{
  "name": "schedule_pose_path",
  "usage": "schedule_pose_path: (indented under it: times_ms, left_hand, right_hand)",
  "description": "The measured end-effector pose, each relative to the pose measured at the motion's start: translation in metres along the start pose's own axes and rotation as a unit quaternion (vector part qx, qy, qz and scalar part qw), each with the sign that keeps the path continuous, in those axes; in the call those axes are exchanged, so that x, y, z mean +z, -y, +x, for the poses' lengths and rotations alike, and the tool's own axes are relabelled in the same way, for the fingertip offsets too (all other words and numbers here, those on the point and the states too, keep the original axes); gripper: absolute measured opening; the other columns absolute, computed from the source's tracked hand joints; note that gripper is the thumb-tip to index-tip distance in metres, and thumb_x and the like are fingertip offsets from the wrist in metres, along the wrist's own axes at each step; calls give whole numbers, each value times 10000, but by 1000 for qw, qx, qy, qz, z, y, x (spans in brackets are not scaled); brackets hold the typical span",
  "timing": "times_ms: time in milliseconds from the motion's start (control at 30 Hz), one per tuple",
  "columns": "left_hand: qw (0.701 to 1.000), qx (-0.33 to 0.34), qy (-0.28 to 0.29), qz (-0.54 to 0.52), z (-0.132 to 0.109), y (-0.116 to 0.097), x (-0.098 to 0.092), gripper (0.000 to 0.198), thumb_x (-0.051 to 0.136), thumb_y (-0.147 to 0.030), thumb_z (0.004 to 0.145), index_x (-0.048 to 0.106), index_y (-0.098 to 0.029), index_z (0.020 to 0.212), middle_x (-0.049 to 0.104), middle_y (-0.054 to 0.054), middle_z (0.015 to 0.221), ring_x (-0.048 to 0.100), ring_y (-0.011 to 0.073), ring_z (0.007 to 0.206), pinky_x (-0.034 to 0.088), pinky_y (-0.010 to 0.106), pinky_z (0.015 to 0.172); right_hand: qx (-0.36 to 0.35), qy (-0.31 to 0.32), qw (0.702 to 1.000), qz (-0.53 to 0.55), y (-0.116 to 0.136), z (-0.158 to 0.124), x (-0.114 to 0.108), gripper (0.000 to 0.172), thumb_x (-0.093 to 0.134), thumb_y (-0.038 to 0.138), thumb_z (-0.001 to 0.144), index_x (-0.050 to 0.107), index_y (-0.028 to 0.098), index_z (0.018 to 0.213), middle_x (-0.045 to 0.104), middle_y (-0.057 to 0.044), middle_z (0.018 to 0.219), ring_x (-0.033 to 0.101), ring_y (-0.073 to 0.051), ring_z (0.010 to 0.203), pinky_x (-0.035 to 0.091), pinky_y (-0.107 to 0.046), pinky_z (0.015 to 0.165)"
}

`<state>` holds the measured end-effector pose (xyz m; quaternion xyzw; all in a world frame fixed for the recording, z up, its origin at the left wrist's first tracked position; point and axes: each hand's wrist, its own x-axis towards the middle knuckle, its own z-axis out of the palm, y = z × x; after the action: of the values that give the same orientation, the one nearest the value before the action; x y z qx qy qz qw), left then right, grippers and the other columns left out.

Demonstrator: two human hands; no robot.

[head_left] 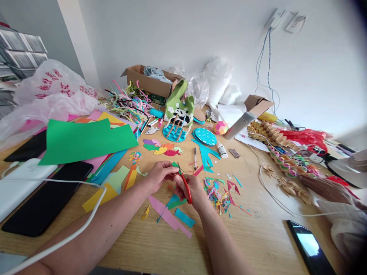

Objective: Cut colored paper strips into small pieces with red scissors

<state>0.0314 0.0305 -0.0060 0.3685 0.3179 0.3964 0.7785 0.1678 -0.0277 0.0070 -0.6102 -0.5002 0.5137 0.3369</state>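
Observation:
My right hand (192, 190) is closed around red-handled scissors (187, 188), their blades pointing up and away from me. Between finger and thumb, my left hand (159, 175) pinches a small piece of green paper (174, 164) right at the blades. Whether the blades are apart is too small to tell. Below the hands lie a pink paper strip (168, 214) and a blue paper piece (185, 218). Just beyond, several coloured paper fish (164, 148) lie in a group. A heap of mixed paper scraps (217, 194) sits to the right of my right hand.
Green paper sheets (88, 141) and a black phone (48, 198) lie on the left, with a white cable crossing over my left forearm. Another phone (311, 244) is at the front right. A grey bottle (239, 125), a green panda bag (180, 105) and a cardboard box (150, 82) stand at the back.

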Motion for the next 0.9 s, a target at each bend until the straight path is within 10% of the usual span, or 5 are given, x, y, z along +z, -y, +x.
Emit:
schedule_pose_path:
  times_ms: [900]
  left_hand:
    - [999,-21,20,32,3,0,-6,202,736,-265,590,582,-142,637,535,-24,570,433,69,492,291,215,485]
  right_hand:
    - [9,2,1000,-14,2,-3,-1,554,605,695,706,543,156,598,599,-23,493,493,-104,361,383,-207,344]
